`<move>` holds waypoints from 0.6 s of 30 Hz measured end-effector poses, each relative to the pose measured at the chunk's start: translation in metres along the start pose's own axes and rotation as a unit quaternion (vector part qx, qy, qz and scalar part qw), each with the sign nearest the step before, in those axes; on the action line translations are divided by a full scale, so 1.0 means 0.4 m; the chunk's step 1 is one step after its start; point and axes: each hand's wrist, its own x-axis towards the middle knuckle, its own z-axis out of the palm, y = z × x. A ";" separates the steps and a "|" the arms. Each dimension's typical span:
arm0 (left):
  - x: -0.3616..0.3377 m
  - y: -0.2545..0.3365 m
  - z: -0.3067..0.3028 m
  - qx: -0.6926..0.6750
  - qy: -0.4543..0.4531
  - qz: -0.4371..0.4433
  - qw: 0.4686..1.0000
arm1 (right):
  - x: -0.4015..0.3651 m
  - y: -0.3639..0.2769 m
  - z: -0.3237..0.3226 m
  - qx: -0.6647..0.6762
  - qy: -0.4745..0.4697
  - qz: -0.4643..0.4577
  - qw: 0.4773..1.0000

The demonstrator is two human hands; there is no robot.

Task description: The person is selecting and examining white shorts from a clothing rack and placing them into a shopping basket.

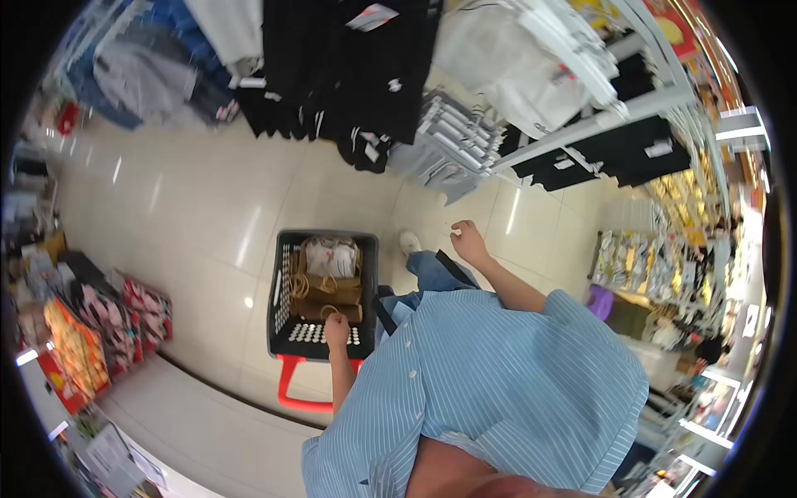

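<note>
A black shopping basket [282, 286] with a red handle [285, 388] is low on my left side. Inside it are a brown paper bag [342, 296] with twisted cord handles [299, 284] and a clear-wrapped white packet [330, 256]. My left hand [337, 330] is closed over the near part of the basket, and a tan cord loop shows at its fingers. My left forearm crosses the red handle. Away from my body on the right, my right hand [469, 239] hangs with fingers loosely curled and apart, holding nothing I can see.
Black garments [349, 66] hang on a rack ahead, with grey and blue clothes [149, 75] further left. A white metal rack [598, 124] of clothing stands front right. Packaged goods [643, 257] hang at the right. Patterned bags [108, 324] stand at the left on the shiny tiled floor [207, 199].
</note>
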 end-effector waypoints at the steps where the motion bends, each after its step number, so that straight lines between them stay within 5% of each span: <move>1: 0.015 0.015 -0.018 0.023 -0.010 0.009 1.000 | -0.009 0.012 -0.017 0.036 0.031 0.011 0.999; 10: 0.158 0.269 0.018 0.119 -0.032 0.124 0.985 | 0.047 0.215 -0.228 0.174 0.274 0.055 0.944; 18: 0.167 0.694 0.204 0.009 -0.022 0.221 0.975 | 0.269 0.134 -0.744 0.226 0.402 -0.172 0.871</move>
